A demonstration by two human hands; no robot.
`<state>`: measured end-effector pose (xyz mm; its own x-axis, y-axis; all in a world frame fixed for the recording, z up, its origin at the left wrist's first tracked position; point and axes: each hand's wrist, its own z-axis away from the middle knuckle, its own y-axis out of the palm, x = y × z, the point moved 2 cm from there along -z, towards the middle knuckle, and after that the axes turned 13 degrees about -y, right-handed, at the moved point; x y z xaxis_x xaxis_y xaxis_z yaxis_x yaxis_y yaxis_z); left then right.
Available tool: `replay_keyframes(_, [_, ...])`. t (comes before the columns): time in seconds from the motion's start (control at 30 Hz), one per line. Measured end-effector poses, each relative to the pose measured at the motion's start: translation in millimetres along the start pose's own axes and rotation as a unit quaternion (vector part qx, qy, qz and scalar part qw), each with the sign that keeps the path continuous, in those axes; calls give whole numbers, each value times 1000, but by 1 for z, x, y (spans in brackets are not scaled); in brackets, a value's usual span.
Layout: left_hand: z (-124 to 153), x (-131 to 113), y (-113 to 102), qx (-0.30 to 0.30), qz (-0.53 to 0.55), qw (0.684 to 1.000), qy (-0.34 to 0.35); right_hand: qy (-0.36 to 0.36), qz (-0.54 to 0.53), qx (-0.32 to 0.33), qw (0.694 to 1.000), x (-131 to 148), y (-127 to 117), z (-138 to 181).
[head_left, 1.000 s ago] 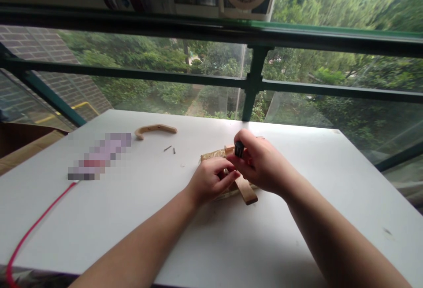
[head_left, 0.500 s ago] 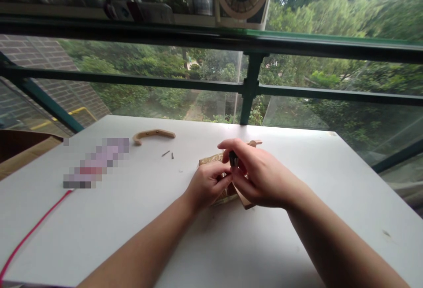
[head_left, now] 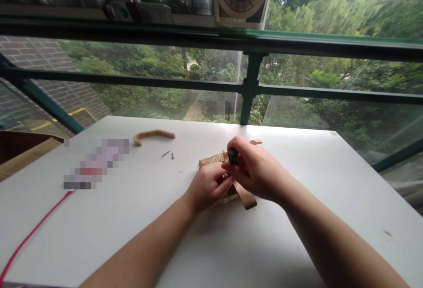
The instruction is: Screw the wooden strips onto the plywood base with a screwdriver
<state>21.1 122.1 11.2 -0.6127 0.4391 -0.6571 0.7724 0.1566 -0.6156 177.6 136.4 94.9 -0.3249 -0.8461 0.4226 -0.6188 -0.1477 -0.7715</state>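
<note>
One white table (head_left: 115, 213) adjoins a green-framed window (head_left: 251, 81). Beside a smooth tan bar (head_left: 246, 198), your right hand (head_left: 256, 164) grips a black handle (head_left: 232, 156); your left hand's (head_left: 210, 181) hold is hidden.

Right hand (head_left: 259, 168) grips black handle (head_left: 232, 156), left hand (head_left: 209, 185) just beside it; two screws (head_left: 172, 156), curved wooden piece (head_left: 162, 134) on bench (head_left: 132, 208).

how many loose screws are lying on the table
2. One screw lies slanted on the table, on the near side of the curved wood; the other screw is just right of it. More may be hidden beneath the left hand or right hand.
</note>
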Motion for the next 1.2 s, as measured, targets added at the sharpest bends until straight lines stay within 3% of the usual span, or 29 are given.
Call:
replay_keyframes(0.37, [0, 2, 0, -28, 26, 999, -22, 8, 19, -14, 1000, -1, 4, 0])
replay_keyframes(0.7, [1, 1, 0, 23, 65, 996, -55, -65, -37, 26, 997, 3, -5, 5])
replay_keyframes(1.03, [1, 1, 0, 16, 33, 999, -20, -57, -57, 46, 996, 1, -9, 7])
replay_keyframes(1.2, [1, 0, -1, 13, 21, 1000, -8, -49, -45, 13, 998, -2, -8, 3])
